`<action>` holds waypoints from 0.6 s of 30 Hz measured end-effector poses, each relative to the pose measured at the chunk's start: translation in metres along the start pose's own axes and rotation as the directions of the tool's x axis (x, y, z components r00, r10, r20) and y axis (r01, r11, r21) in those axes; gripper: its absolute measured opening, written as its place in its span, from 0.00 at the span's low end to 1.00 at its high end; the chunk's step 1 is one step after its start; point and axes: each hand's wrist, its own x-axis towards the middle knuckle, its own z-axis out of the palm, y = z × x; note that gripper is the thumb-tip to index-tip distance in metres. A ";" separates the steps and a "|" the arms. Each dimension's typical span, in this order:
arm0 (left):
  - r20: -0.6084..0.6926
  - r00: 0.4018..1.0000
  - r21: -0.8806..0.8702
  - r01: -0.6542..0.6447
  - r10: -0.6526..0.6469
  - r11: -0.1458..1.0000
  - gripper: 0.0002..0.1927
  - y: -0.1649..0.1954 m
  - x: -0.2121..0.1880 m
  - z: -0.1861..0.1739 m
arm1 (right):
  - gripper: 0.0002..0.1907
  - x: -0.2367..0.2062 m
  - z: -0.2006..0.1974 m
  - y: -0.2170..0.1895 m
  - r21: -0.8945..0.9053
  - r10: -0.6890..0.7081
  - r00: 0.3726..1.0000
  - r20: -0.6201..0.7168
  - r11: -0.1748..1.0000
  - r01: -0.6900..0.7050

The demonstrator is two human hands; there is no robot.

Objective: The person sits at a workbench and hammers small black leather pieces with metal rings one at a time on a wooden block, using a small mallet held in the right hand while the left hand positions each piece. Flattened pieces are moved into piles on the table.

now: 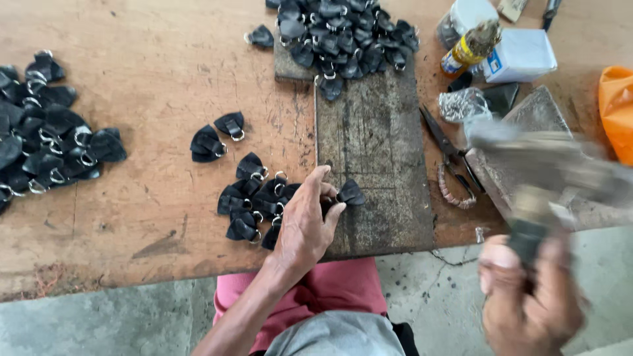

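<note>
Head view looks down on a worn wooden table [165,59] that fills most of the frame, with concrete floor along its near edge. A dark, scuffed work board [382,145] lies on it just right of centre. At twelve o'clock a heap of black leather tabs with metal rings [346,33] covers the board's far end; a second heap [46,125] sits at nine o'clock, and a smaller cluster [254,201] lies just left of the board.

At one to two o'clock stand the containers: a clear tub with a white lid [465,16], contents too dim to tell, a small yellow-labelled bottle [467,47] and a white box [524,56]. Scissors [452,161] lie just right of the board.

The left hand [306,227] rests on the board's near left edge, its fingers pressing down on one black leather tab [349,193]. The right hand [531,293], at five o'clock, is closed round the handle of a hammer [547,175], raised and motion-blurred.
</note>
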 end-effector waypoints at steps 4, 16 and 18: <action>0.017 1.000 -0.026 0.011 -0.010 1.000 0.35 -0.003 0.000 -0.001 | 0.29 -0.025 0.022 0.021 0.054 0.077 0.997 0.015 0.996 -0.078; 0.012 1.000 -0.039 0.024 -0.024 0.999 0.36 -0.003 0.002 -0.005 | 0.21 -0.013 -0.014 -0.003 0.030 0.113 0.993 -0.031 0.993 -0.112; 0.022 1.000 -0.051 0.021 -0.020 0.998 0.36 -0.004 0.003 -0.005 | 0.21 -0.016 -0.001 -0.001 0.003 0.070 0.997 -0.022 0.998 -0.070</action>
